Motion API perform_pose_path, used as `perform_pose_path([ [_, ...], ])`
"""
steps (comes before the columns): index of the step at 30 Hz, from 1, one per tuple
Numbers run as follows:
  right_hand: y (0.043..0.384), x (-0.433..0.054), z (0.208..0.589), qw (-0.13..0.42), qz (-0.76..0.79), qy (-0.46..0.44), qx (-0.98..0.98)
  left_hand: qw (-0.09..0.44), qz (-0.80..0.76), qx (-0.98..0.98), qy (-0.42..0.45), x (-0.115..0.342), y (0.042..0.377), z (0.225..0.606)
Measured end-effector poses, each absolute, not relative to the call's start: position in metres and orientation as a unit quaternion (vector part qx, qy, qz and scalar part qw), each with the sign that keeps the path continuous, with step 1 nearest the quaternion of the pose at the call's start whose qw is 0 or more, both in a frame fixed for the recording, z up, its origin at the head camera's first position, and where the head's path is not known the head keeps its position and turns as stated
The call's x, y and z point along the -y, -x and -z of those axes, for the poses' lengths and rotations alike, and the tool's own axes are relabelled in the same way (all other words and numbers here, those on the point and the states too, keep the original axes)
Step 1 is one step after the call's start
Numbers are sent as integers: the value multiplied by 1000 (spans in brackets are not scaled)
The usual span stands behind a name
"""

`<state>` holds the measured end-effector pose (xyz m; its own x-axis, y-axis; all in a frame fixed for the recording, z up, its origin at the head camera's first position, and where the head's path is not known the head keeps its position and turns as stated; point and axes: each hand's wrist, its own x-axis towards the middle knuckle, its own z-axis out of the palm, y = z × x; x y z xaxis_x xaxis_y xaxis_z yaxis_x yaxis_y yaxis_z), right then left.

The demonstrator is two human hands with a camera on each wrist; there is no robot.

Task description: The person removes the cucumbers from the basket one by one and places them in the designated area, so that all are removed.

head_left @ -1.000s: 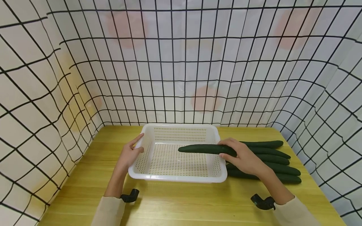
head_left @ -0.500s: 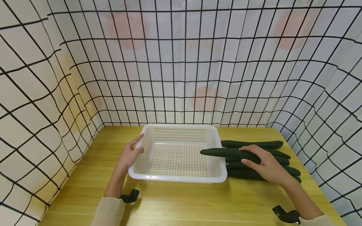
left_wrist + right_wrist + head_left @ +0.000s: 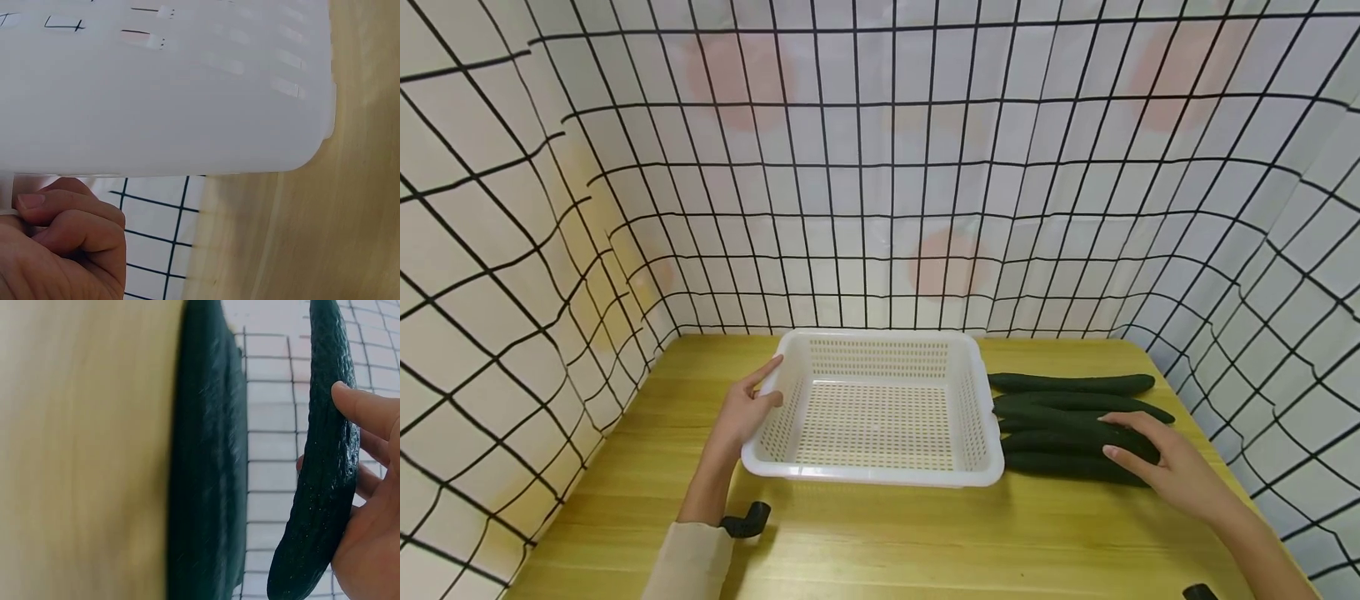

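Note:
My left hand [image 3: 741, 415] grips the left rim of a white plastic basket [image 3: 872, 474], thumb on the inner side. The left wrist view shows curled fingers [image 3: 87, 219] beneath the edge of the basket wall [image 3: 156, 119]. My right hand [image 3: 1183, 468] holds a dark green cucumber [image 3: 1060, 419] near its right end. In the right wrist view, thumb and fingers wrap this cucumber [image 3: 325, 456], and a gap separates it from the cucumbers [image 3: 206, 462] on the table. Several more cucumbers [image 3: 1075, 384] lie side by side, right of the basket, partly hidden under the held one.
The yellow wooden table [image 3: 880, 533] bears everything. Black wire grid panels [image 3: 891, 212] over white sheeting enclose the back and both sides. The basket has a slotted floor [image 3: 872, 425] with nothing lying on it. A black wrist mount [image 3: 747, 520] sits at the left sleeve.
My right hand has carried the cucumber rightward, from over the basket to over the row of cucumbers. The left hand and the basket have stayed in place.

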<state>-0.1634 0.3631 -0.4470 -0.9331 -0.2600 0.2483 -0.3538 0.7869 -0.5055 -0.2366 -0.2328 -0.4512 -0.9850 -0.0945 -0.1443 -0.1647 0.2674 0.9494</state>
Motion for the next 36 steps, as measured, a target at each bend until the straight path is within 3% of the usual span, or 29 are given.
perform_pose_path([
  [8, 154, -382, 463, 84, -284, -167, 940, 27, -588, -804, 79, 237, 236, 450],
  [29, 142, -373, 498, 86, -245, -202, 944, 29, -593, -801, 79, 239, 236, 452],
  [36, 143, -373, 501, 129, -194, -223, 947, 30, -595, -799, 82, 239, 236, 452],
])
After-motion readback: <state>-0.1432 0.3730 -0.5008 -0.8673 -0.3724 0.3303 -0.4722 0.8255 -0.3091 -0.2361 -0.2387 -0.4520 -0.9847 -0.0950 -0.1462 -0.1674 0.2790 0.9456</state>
